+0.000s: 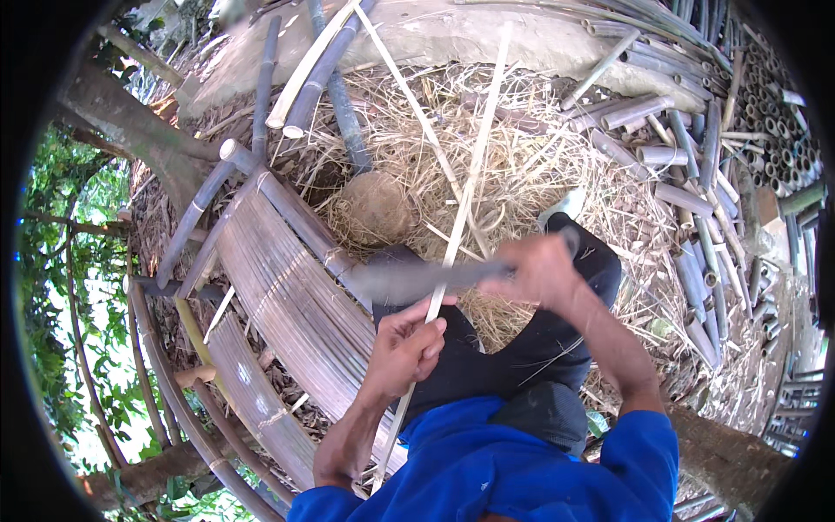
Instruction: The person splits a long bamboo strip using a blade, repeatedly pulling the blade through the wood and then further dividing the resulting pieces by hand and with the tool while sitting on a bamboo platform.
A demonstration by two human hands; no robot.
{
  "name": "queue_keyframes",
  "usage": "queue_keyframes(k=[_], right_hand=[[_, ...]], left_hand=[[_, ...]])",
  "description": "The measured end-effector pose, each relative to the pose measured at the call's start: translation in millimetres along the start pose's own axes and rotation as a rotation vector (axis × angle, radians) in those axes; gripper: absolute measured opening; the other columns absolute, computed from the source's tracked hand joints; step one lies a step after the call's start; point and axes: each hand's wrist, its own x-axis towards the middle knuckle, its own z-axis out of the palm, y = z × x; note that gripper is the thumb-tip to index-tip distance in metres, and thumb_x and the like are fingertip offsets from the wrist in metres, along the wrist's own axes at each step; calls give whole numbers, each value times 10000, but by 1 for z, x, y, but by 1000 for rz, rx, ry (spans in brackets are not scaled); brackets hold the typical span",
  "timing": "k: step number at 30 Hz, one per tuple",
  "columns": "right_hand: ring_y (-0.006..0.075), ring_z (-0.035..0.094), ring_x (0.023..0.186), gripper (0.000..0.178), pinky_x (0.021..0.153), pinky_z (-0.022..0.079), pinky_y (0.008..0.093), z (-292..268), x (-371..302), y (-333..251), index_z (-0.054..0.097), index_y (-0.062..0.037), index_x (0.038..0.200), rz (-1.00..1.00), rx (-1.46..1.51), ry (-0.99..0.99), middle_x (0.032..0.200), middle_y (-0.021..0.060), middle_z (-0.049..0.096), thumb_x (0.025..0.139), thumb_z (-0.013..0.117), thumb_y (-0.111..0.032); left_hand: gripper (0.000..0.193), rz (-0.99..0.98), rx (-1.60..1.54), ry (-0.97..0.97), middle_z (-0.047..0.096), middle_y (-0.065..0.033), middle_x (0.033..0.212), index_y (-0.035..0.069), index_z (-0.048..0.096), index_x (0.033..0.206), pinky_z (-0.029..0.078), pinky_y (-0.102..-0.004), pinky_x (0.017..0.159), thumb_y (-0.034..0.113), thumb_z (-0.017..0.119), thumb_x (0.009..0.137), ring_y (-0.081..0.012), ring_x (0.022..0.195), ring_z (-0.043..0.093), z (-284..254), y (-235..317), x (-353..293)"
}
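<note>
A long, pale, split bamboo strip (470,178) runs from the far ground, past my knees, to beside my left forearm. My left hand (407,350) is closed around it near my lap, thumb along it. My right hand (541,271) grips a large knife (402,283), its dark blade pointing left and smeared by motion. The blade crosses the strip just beyond my left fingers; whether it touches the strip I cannot tell. A second pale strip (416,109) lies beyond, crossing behind the held one.
A bamboo slat bench (283,261) stands at my left. Ahead, a round wood block (377,209) sits among shavings (531,165). Bamboo poles (326,74) lean at the far left. Cut bamboo pieces (687,200) and stacked tubes (770,130) lie at the right.
</note>
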Motion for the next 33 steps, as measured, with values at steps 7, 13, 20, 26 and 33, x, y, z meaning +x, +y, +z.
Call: queue_keyframes(k=[7,13,20,26,33], right_hand=[[212,563,423,781,414,493,378,-9,16,28,724,-28,782,157,21,52,516,71,601,953,439,-735],[231,583,422,845,448,496,428,-28,41,71,753,-28,790,265,33,99,446,79,531,919,421,-794],[218,644,722,848,702,493,396,-53,62,228,762,23,980,647,14,211,744,203,678,956,391,-739],[294,633,689,792,709,515,461,-36,47,92,722,0,953,630,271,179,676,182,640,992,357,-702],[305,673,520,693,509,548,426,2,0,-12,741,-68,929,-51,15,-90,550,131,624,945,476,-708]], left_hand=[[342,-37,28,-9,362,66,584,30,577,1340,224,-230,396,69,544,1002,-31,431,309,-12,-13,-17],[339,-108,111,-3,376,66,568,11,575,1330,232,-225,397,48,537,995,-31,423,333,-13,-22,-51],[315,-214,60,-45,444,60,586,3,628,1295,258,-213,422,129,598,1008,-25,465,386,-25,-52,-109],[304,126,363,143,480,90,644,-1,632,1272,295,-203,481,185,565,1041,-3,551,417,-31,-33,-45],[267,209,344,129,480,74,644,-12,635,1241,323,-208,489,142,554,1038,-12,558,409,-9,-16,22]])
